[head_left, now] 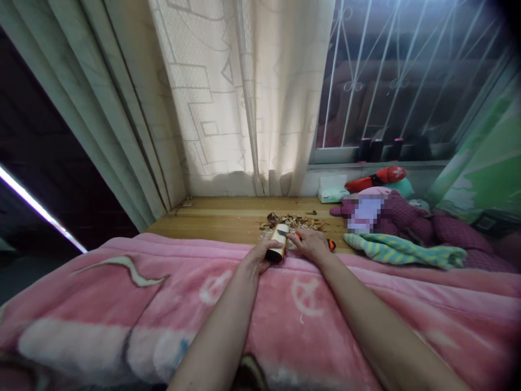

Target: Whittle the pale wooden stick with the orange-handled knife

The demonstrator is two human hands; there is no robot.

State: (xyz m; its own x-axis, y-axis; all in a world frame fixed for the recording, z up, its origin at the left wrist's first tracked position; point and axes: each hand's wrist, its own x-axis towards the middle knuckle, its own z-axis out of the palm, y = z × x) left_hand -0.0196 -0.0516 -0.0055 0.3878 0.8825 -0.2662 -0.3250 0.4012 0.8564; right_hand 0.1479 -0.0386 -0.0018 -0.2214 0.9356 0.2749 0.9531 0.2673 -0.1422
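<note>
In the head view, my left hand point(259, 256) is closed around a short piece of wood point(279, 239), which has a pale flat upper face and a dark near end. My right hand point(312, 245) grips a knife point(331, 245) with an orange and black handle. Its dark blade lies against the pale face of the wood, and my right fingers are close beside it. Shavings point(295, 221) are heaped on the wooden surface just behind both hands. My palm hides most of the knife handle.
A pink blanket point(163, 304) lies under my forearms, up to the wooden surface point(220, 212). To the right are a striped green cloth point(402, 250), a purple stuffed toy point(407, 214) and a tissue pack point(331, 193). Curtains point(211, 98) and a barred window point(378, 81) stand behind.
</note>
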